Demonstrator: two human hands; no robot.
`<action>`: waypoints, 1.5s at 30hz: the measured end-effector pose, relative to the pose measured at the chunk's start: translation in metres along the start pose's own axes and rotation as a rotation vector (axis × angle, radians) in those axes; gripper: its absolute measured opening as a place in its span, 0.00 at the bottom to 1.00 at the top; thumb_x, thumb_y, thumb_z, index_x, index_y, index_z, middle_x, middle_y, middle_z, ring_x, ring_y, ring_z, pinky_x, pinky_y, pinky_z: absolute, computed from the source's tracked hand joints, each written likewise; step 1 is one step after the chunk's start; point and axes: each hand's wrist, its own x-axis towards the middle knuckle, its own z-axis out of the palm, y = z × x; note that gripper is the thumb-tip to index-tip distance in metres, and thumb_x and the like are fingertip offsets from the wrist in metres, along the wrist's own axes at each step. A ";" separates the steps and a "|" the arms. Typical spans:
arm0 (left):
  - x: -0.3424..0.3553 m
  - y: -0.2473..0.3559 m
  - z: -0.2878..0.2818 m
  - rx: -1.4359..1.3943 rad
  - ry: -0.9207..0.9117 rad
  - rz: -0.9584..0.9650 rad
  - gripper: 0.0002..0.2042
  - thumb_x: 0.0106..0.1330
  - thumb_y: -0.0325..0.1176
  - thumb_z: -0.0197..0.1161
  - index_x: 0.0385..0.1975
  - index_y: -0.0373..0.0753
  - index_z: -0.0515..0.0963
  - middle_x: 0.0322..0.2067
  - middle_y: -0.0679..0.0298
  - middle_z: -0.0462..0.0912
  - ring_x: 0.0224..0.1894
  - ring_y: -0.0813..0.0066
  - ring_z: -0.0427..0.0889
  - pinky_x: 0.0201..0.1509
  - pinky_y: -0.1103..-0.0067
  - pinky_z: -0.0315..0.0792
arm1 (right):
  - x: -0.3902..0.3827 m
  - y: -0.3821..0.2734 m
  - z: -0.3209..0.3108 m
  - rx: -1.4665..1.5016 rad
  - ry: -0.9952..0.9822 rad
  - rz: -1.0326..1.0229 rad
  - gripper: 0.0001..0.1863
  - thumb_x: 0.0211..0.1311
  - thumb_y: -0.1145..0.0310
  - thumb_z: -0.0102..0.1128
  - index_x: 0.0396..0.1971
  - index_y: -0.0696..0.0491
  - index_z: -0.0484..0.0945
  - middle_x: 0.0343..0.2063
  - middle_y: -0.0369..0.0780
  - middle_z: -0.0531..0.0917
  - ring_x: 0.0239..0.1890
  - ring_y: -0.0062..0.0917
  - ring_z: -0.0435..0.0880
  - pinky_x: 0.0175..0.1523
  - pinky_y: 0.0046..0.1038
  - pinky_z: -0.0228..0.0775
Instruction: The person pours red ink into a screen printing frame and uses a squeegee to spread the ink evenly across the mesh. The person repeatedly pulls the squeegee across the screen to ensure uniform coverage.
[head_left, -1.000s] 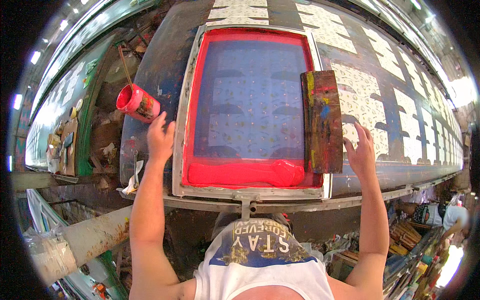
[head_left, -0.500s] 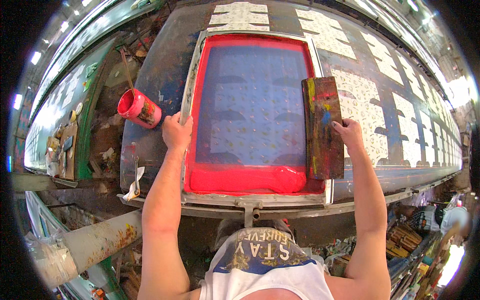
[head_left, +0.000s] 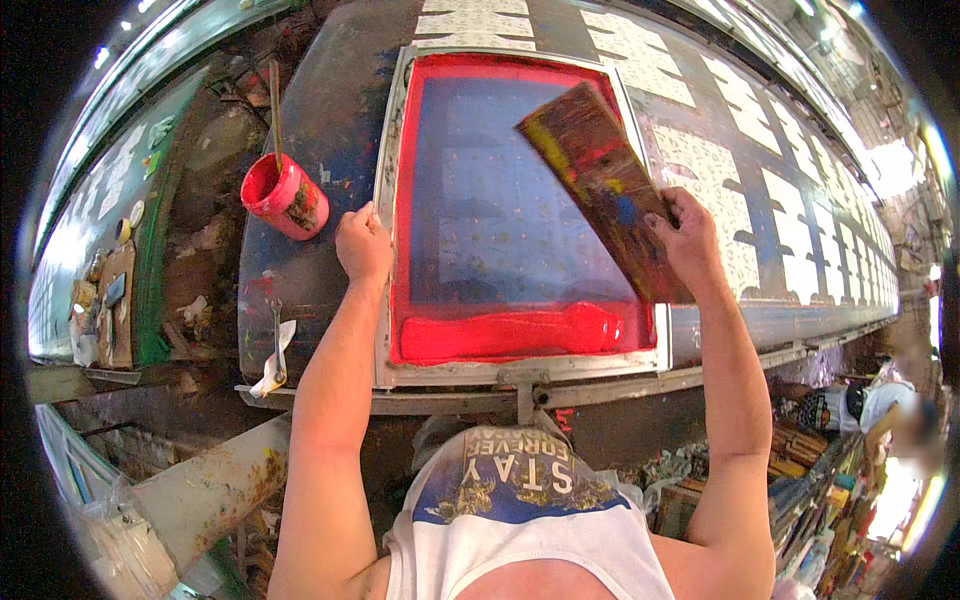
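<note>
A screen-printing frame (head_left: 450, 373) lies on the dark table, its bluish mesh (head_left: 480, 180) bordered in red. Thick red ink (head_left: 510, 332) forms a band along the near end of the mesh. At the frame's left rail, my left hand (head_left: 363, 243) is closed, fingers curled on the edge. My right hand (head_left: 690, 240) grips a wide, paint-stained squeegee (head_left: 600, 170) by its right side, thumb on top. The squeegee is tilted over the right part of the screen, its upper end pointing far left. Its lower edge is hidden, so contact with the mesh cannot be told.
Left of the frame stands a red ink pot (head_left: 300, 205) with a stick (head_left: 276, 110) in it. A wrench (head_left: 278, 340) and a white scrap (head_left: 272, 375) lie at the near left corner. Patterned white pieces (head_left: 720, 190) cover the table rightward. Another person (head_left: 865, 405) is at far right.
The squeegee has swung from upright beside the right rail to a slant over the mesh, moved by my right hand. My left hand stays at the left rail; the view has shifted slightly.
</note>
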 end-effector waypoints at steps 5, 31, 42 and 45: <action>-0.001 0.004 -0.002 -0.039 0.033 -0.007 0.15 0.70 0.26 0.66 0.55 0.39 0.92 0.46 0.53 0.90 0.53 0.51 0.89 0.60 0.59 0.81 | -0.061 -0.072 0.004 -0.173 -0.150 -0.228 0.18 0.65 0.79 0.74 0.54 0.56 0.88 0.46 0.50 0.93 0.51 0.43 0.94 0.59 0.38 0.84; -0.002 0.000 0.007 0.044 -0.024 0.206 0.18 0.66 0.27 0.68 0.55 0.43 0.93 0.50 0.59 0.88 0.61 0.59 0.83 0.71 0.60 0.71 | -0.180 -0.077 0.096 -0.552 -0.321 -0.472 0.21 0.63 0.70 0.65 0.56 0.50 0.88 0.54 0.39 0.89 0.58 0.36 0.89 0.63 0.43 0.81; 0.000 -0.009 0.005 -0.043 -0.011 0.176 0.19 0.67 0.21 0.63 0.54 0.44 0.93 0.49 0.55 0.89 0.57 0.53 0.86 0.68 0.58 0.75 | -0.105 -0.052 0.136 -0.635 -0.143 -0.525 0.22 0.68 0.67 0.63 0.60 0.51 0.85 0.56 0.44 0.87 0.59 0.40 0.88 0.62 0.45 0.80; -0.003 -0.002 -0.001 -0.009 0.002 0.193 0.18 0.68 0.22 0.63 0.53 0.42 0.93 0.49 0.54 0.89 0.57 0.53 0.86 0.68 0.58 0.75 | -0.050 -0.037 0.144 -0.615 -0.136 -0.560 0.21 0.67 0.67 0.63 0.59 0.50 0.86 0.54 0.44 0.89 0.56 0.40 0.89 0.62 0.45 0.80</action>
